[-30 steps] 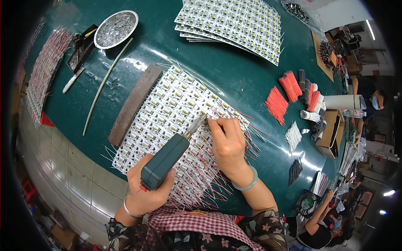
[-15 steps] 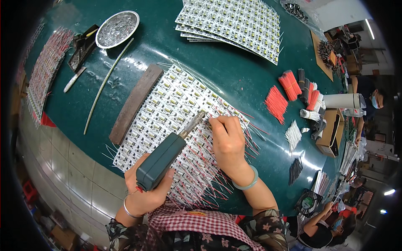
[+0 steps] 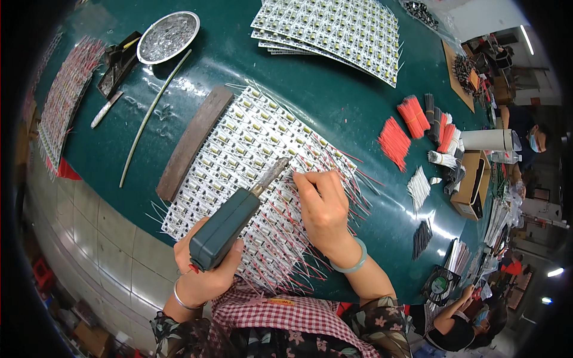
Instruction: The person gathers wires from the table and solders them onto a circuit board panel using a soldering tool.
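My left hand grips a dark green soldering gun, its metal tip reaching over a white circuit board panel. Rows of small yellowish parts cover that panel, and thin red and white wires stick out across its right and near portions. Close to the iron's tip, my right hand is pinched above the panel. What its fingertips hold is too small to make out, though loose wires lie around it. Along the panel's left edge rests a brown bar.
At the back lies a stack of similar panels. A metal bowl, a thin tube and a white-handled tool are at left. Red wire bundles, white wires, a cardboard box and a small fan are at right.
The soldering gun and my left hand have shifted slightly left. My right hand has also moved a little left and down, its fingers still pinched.
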A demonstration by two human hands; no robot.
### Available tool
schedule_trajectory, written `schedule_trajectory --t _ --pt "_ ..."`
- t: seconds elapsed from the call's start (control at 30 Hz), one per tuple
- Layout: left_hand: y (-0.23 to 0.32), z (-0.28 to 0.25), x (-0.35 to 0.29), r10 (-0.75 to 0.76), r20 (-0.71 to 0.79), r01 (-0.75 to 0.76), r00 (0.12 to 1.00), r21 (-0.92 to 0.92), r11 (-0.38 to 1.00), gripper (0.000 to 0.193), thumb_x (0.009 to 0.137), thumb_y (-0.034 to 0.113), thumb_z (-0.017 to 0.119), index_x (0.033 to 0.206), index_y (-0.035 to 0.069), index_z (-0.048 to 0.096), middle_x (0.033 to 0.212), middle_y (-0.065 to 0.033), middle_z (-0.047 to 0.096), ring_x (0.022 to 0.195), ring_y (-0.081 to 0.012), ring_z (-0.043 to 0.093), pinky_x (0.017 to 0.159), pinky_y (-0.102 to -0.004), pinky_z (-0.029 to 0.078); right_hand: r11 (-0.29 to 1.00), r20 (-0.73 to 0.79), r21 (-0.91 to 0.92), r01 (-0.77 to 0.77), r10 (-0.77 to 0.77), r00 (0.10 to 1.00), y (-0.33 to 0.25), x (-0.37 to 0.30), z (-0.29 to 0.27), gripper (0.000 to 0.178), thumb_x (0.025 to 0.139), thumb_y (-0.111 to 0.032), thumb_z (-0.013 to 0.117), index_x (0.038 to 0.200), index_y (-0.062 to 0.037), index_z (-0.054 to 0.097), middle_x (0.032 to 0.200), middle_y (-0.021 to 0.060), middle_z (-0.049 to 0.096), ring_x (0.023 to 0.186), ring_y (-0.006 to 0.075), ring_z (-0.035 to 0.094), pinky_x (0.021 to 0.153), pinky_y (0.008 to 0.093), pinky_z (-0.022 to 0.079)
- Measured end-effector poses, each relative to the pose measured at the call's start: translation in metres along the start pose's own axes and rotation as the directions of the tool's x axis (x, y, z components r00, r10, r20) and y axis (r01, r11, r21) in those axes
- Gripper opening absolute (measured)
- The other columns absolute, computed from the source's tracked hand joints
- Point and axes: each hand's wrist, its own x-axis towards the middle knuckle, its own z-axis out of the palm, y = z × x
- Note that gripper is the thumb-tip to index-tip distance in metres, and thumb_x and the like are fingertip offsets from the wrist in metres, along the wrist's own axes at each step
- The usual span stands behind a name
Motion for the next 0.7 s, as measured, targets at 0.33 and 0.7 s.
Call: schedule_trajectory --t 0.33,0.7 --pt "-0.0043 -0.0036 -0.0070 -0.059 0.063 0.058 0.996 0.013 0.998 0.020 0.076 -0.001 0.073 0.094 -0.004 0.066 0.079 -0.0104 0.062 0.061 -0.0157 0.058 0.056 -0.0276 0.046 0.999 0.000 -0.003 -0.041 0.041 0.999 -0.0017 -0.0018 0.0042 0.034 0.068 0.012 0.068 0.100 0.0026 0.066 0.087 0.0121 0.060 0.076 0.0269 0.056 0.065 0.0356 0.048" --pt "-0.0040 -0.0025 -0.0094 -0.088 0.086 0.080 0.992 0.087 0.993 0.015 0.075 0.001 0.073 0.087 -0.001 0.064 0.074 -0.0098 0.057 0.058 -0.0192 0.056 0.054 -0.0301 0.044 0.999 -0.004 -0.016 -0.041 0.041 0.999 -0.0027 -0.0020 0.0048 0.033 0.068 0.011 0.067 0.100 0.0025 0.066 0.087 0.0120 0.060 0.076 0.0267 0.057 0.065 0.0355 0.048"
